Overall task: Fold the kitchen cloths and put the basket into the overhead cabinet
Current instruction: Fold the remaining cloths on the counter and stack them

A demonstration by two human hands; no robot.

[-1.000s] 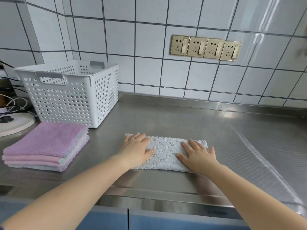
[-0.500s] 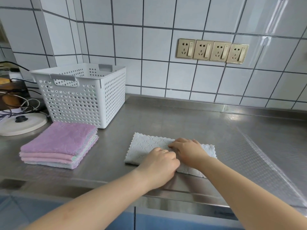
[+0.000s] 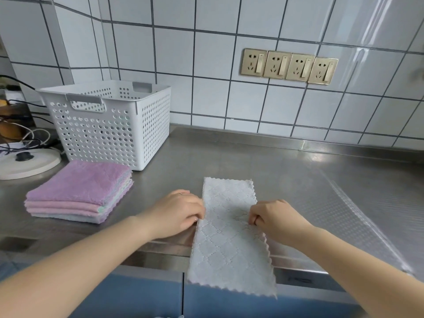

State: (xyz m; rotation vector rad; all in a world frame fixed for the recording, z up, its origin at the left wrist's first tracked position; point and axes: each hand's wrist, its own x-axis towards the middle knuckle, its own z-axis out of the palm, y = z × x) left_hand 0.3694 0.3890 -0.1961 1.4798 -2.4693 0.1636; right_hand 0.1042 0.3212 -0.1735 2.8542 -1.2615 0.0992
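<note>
A grey cloth (image 3: 231, 230) at 6 o'clock is pinched at its long edges by the curled left hand (image 3: 177, 213) and right hand (image 3: 274, 218), its near end draped over the counter (image 3: 229, 157) edge. The basket (image 3: 110, 122) stands at 10 o'clock, folded cloths (image 3: 80, 191) at 9.

4 gold wall sockets (image 3: 289, 66); white round base (image 3: 25, 166) w/ cables (image 3: 27, 138) left.

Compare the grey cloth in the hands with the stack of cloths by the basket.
The grey cloth is one long strip; the stack is several cloths in a square pile. The grey cloth hangs over the counter's front edge; the stack lies wholly on the counter. The left hand and right hand pinch the grey cloth's sides; nothing touches the stack. Both have scalloped edges.
</note>
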